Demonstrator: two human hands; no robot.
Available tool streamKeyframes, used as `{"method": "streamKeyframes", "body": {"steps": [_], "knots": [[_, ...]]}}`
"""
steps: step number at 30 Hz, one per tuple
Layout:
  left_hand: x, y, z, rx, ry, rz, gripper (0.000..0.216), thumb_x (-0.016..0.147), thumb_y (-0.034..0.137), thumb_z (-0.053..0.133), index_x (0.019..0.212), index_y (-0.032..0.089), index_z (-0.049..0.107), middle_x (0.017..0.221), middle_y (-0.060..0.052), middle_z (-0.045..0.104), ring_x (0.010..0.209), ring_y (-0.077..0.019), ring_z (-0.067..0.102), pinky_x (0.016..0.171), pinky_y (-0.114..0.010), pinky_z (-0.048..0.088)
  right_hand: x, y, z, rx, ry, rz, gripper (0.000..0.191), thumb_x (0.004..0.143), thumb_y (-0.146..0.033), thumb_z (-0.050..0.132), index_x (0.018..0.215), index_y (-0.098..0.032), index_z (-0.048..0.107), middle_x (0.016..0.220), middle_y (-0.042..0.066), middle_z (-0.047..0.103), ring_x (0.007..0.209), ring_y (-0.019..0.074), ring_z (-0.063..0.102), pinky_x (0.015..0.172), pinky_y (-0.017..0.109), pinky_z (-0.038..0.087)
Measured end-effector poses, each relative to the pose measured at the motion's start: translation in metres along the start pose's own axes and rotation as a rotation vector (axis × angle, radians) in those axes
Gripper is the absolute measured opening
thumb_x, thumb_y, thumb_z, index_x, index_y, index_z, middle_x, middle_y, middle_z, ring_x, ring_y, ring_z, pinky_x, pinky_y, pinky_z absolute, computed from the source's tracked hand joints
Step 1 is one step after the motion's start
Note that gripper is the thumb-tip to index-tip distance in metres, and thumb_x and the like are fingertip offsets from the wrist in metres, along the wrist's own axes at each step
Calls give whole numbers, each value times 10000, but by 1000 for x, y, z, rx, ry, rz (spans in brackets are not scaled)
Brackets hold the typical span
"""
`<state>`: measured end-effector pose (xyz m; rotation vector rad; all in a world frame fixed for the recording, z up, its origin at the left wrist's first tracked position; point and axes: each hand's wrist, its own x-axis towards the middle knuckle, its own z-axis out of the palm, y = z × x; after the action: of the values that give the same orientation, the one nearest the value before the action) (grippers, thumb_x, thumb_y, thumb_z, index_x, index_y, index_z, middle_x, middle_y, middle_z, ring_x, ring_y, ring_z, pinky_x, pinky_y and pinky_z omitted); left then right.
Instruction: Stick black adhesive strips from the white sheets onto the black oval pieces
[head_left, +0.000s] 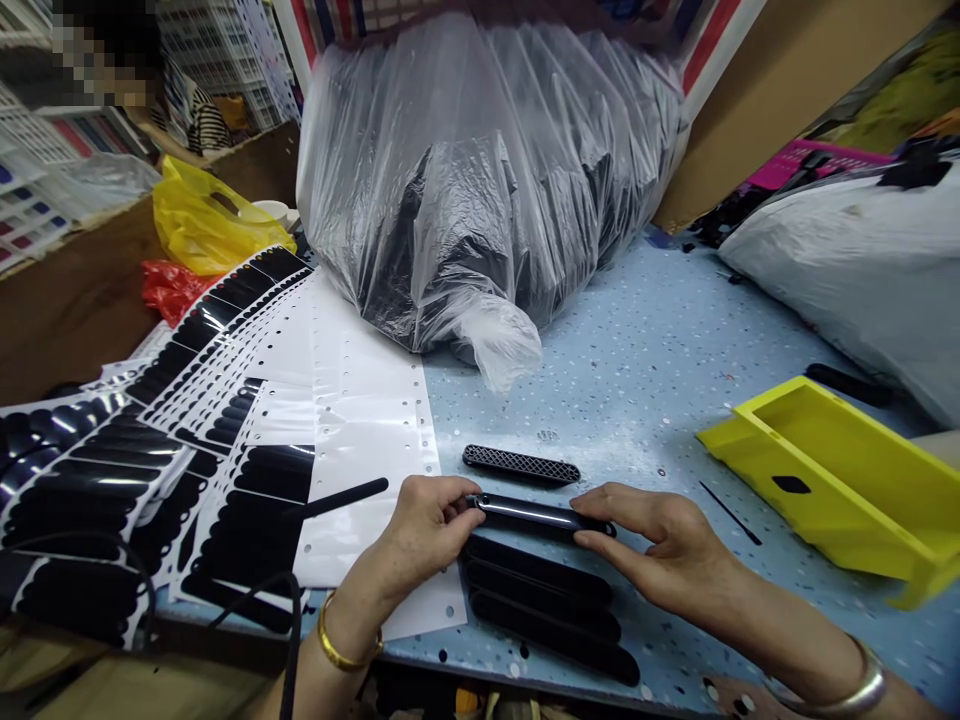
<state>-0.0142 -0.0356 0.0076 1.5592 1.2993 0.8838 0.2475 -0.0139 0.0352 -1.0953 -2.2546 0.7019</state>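
A glossy black strip-shaped part with rounded ends and a small hole at its left end lies level between my hands. My left hand pinches its left end between thumb and fingers. Its right end is gripped by my right hand, thumb below and fingers above. Just behind it, a black bar with a lattice face rests on the table. Several matte black bars lie side by side in front of it. One thin black strip juts out over the white sheets to the left of my left hand.
White backing sheets with black stickers spread across the left side. A large clear plastic bag of dark items stands at the back. At right are a yellow plastic holder and a pale full bag. A person is at far left.
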Motion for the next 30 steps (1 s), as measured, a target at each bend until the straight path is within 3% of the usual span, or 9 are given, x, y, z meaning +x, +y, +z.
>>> {"method": "streamKeyframes", "body": {"steps": [24,30], "knots": [[0,0,0,43,3,-19,196,763,193,628,871,133,779,581,-7,626,512,-120,537,482,-210,408,-4,2,5,-46,-128,44,126,880,-174,551,832,-194,667,794,48,694,684,173,656,617,278,519],[0,3,-2,97,8,28,269,848,218,507,788,157,762,651,-39,703,591,-151,625,566,-234,459,-7,6,9,-62,-106,22,121,873,-151,556,808,-192,649,823,66,693,711,182,656,610,271,507]]}}
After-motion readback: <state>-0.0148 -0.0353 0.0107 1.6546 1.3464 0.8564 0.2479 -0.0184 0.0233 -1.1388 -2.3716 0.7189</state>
